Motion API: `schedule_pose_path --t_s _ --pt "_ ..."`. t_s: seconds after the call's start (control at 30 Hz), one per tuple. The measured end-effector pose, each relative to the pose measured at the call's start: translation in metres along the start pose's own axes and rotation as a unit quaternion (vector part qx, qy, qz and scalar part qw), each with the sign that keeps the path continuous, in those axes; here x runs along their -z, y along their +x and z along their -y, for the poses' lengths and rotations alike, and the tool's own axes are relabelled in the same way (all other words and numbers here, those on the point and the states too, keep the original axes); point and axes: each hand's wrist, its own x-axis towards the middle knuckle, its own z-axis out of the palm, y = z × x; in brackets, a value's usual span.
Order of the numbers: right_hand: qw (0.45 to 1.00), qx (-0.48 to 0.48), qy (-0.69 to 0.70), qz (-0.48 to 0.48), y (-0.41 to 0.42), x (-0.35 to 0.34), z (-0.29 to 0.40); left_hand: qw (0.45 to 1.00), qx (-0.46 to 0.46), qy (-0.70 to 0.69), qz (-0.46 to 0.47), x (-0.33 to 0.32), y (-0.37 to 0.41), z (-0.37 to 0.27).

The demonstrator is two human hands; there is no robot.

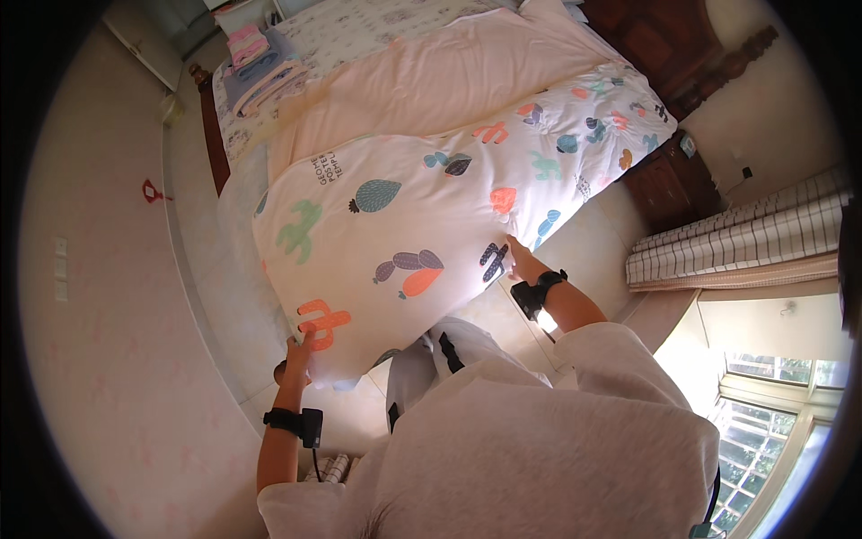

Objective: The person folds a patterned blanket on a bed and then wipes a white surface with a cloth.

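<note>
A cactus-print quilt (377,236) lies partly over the bed, its near part hanging towards me. At the quilt's lower left corner, my left hand (300,354) grips the edge beside an orange cactus print. My right hand (518,259) holds the near edge on the right, next to a dark cactus print; its fingers are partly hidden by the cloth. Between my hands the fabric is stretched out fairly flat. The plain pink side (404,87) shows beyond the folded-over printed part. Under it is a floral bed sheet (330,30).
Folded cloths (262,74) are stacked at the bed's far left corner. The dark wooden headboard (646,34) and a nightstand (667,182) are at the right. A checked curtain (734,236) hangs by the window (754,431). A wall (101,303) runs along the left.
</note>
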Motion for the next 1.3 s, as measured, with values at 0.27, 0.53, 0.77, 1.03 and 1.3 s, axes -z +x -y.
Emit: schedule_pose_path --t_s 0.27,0.53,0.77,1.03,1.3 --pt "0.908 -0.031 0.35 0.229 -0.004 -0.016 -0.016 0.942 -0.066 -0.197 0.263 0.027 -0.045 -0.027" --pt "0.9 0.134 0.356 0.213 -0.125 0.015 0.081 0.879 -0.253 -0.305 0.267 0.081 -0.096 -0.122" --pt "0.927 0.111 0.316 0.166 -0.148 0.017 -0.024 0.933 -0.252 -0.165 0.196 0.095 -0.07 -0.024" --pt "0.996 -0.013 0.062 0.066 -0.114 0.007 -0.089 0.925 -0.18 0.242 0.23 0.098 0.025 0.054" --pt "0.936 0.269 -0.122 0.19 -0.159 -0.07 0.034 0.963 -0.22 0.073 0.139 0.106 0.069 -0.072"
